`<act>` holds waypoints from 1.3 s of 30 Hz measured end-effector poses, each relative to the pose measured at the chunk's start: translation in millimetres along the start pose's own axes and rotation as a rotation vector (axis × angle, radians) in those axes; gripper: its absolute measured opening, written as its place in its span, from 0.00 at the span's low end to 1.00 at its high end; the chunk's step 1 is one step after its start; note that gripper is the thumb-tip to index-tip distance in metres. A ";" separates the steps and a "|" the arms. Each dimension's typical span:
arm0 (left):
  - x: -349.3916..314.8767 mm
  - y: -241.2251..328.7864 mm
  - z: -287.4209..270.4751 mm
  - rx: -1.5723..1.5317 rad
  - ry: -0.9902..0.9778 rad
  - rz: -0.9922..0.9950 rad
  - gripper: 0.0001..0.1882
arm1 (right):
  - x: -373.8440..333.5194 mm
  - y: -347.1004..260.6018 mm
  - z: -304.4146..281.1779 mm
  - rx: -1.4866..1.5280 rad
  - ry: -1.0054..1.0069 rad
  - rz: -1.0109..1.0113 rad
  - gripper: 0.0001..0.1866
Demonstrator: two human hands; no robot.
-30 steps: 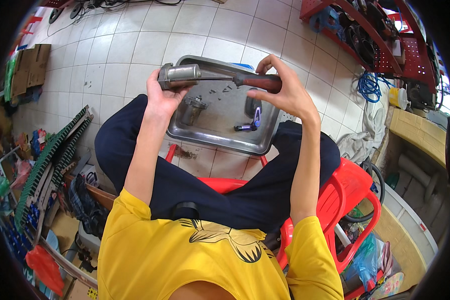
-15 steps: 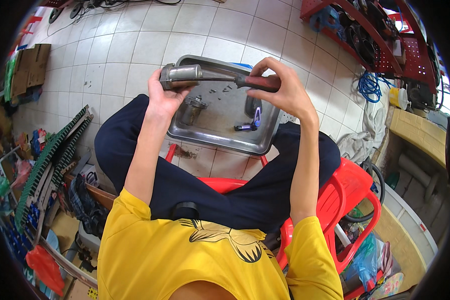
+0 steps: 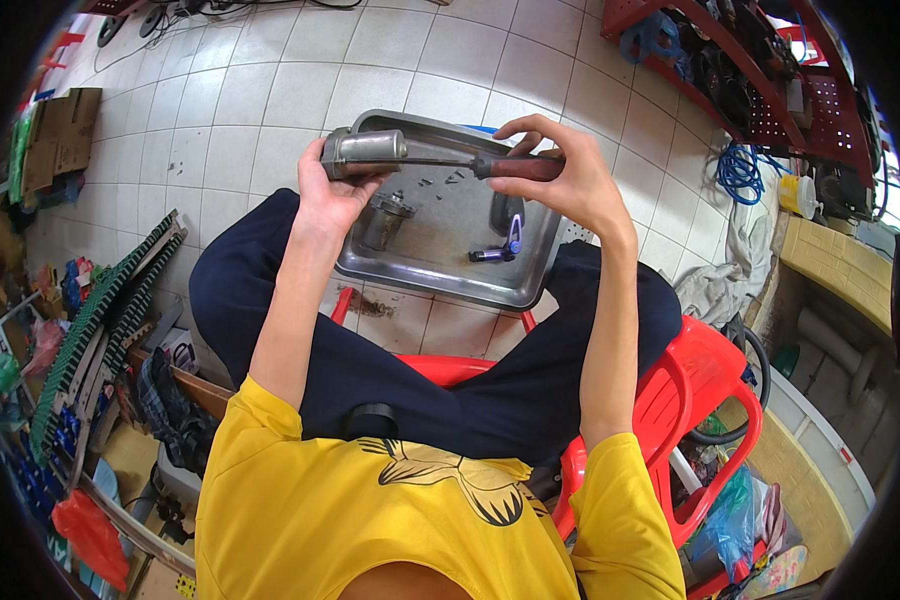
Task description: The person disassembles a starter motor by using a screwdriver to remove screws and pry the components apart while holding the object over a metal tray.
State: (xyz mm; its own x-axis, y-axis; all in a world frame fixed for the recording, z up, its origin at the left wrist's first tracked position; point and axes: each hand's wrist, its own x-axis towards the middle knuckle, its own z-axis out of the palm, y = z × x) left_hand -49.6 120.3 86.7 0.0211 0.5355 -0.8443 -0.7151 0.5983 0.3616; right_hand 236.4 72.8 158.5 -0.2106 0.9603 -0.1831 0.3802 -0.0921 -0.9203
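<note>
My left hand (image 3: 330, 190) is closed around a metal part with a silver cylinder (image 3: 372, 145), which looks like a small motor, and holds it above the tray's left side. With my right hand (image 3: 578, 180) I grip the dark red and black handle of a screwdriver (image 3: 515, 168) between thumb and fingers, the index finger lifted off. Its shaft runs level to the left, and the tip meets the motor, though the exact contact is hidden. Below, in the grey metal tray (image 3: 440, 290), lie a round toothed metal part (image 3: 385, 220), a purple-and-black tool (image 3: 500, 245) and several small dark pieces (image 3: 438, 184).
A red plastic chair (image 3: 705, 400) stands under and beside me at the right. Farther right are a red rack (image 3: 760, 90), a coiled blue hose (image 3: 740, 175) and a grey cloth (image 3: 715, 290). Green-and-black strips (image 3: 110, 310) lean among clutter at the left.
The fingers of my right hand have shifted and opened out over the handle, which has turned slightly. My left hand and the motor stay almost in place.
</note>
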 end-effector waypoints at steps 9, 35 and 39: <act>-4.1 -1.0 5.7 0.012 0.015 0.000 0.27 | -0.5 -4.9 -1.9 -0.077 -0.034 -0.023 0.17; -0.4 -1.4 2.3 0.010 -0.031 -0.005 0.27 | -0.4 -9.0 0.3 -0.044 0.008 0.126 0.16; -1.6 -1.4 3.7 -0.049 -0.013 -0.014 0.23 | -1.6 1.2 -1.9 0.026 -0.007 -0.001 0.17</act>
State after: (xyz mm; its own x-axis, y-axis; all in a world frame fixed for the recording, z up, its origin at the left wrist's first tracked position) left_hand -46.1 120.7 89.0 0.0402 0.5355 -0.8436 -0.7479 0.5760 0.3300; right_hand 238.9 71.7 158.3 -0.2179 0.9584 -0.1843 0.3564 -0.0976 -0.9292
